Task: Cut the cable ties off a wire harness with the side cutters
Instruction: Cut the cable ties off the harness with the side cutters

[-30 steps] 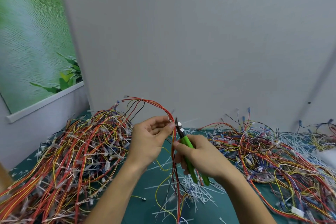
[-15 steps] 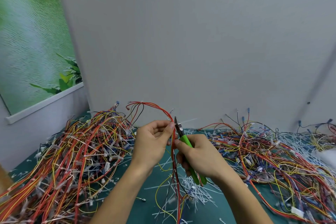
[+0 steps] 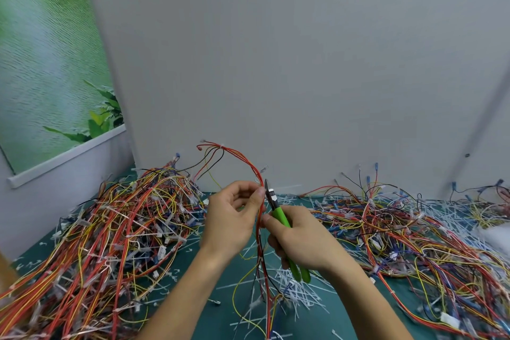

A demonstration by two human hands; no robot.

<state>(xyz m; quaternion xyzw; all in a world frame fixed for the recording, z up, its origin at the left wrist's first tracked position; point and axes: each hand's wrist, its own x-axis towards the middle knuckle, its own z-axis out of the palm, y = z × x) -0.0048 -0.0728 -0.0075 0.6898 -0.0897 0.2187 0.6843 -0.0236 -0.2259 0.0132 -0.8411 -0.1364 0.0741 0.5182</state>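
Above the middle of the green table (image 3: 193,265), a wire harness (image 3: 258,232) of mostly red strands stands nearly upright, its lower end trailing down among cut white cable ties (image 3: 296,292) and its top arching over to the left, where a white tie binds it before loose red, black and yellow ends fan out. The left hand (image 3: 230,222) pinches the bundle between thumb and fingertips, fingers curled closed on the wires. Just beside it, the right hand (image 3: 300,239) is wrapped around the green handles of the side cutters (image 3: 278,214), thumb laid along the top; the dark tip points up and sits right against the harness by the left fingertips. Whether the blades are parted cannot be told. A heap of tied harnesses (image 3: 110,234) lies to the left, and a looser spread of wires (image 3: 414,237) covers the right, both against a plain grey wall (image 3: 303,63).
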